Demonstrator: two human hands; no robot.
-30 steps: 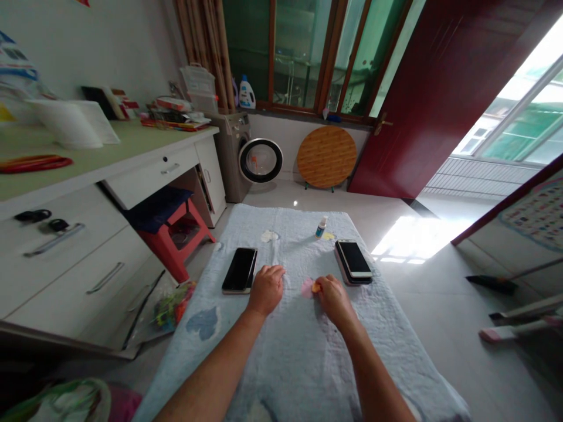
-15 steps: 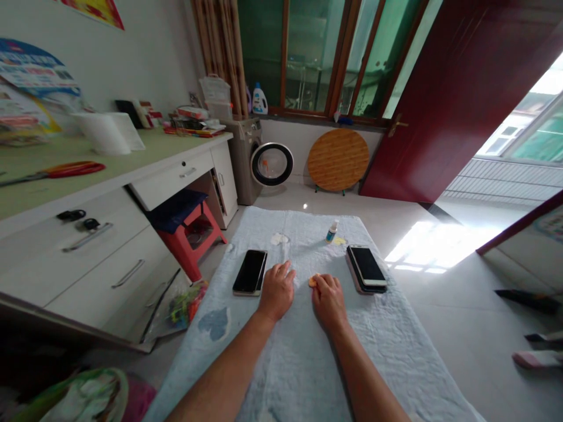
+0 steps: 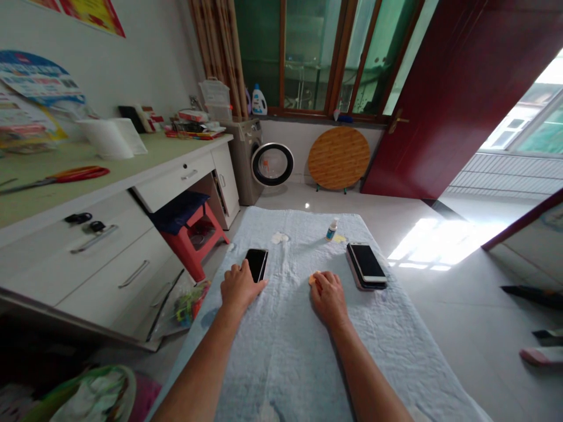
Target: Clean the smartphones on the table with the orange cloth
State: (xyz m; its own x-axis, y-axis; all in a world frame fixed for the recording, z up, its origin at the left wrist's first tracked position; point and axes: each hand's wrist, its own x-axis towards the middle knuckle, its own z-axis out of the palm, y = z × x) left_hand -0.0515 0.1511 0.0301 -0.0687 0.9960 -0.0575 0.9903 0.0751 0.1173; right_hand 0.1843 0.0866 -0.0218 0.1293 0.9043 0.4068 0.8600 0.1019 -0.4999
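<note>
My left hand (image 3: 238, 288) lies over the near end of a black-screened smartphone (image 3: 259, 261), thumb at its right edge and fingers curled at its left. A second, lighter edge shows under this phone. My right hand (image 3: 329, 296) is closed on a small orange pad (image 3: 314, 278), pressed against the cloth; most of the pad is hidden under the fingers. To the right lies a white-framed smartphone (image 3: 368, 262) on top of a darker one. A small spray bottle (image 3: 331, 230) with a blue label stands upright beyond the hands.
A light blue quilted cloth (image 3: 299, 351) covers the table. At left are a red stool (image 3: 197, 240) and a desk (image 3: 167, 153) with scissors (image 3: 65, 176) and a paper roll (image 3: 105, 139). Farther back stand a washing machine (image 3: 243, 158) with its door open and a round wooden tabletop (image 3: 338, 157).
My left hand has moved left from beside the phone to over its near end. My right hand stays almost in place with the orange pad. The view has shifted slightly.
</note>
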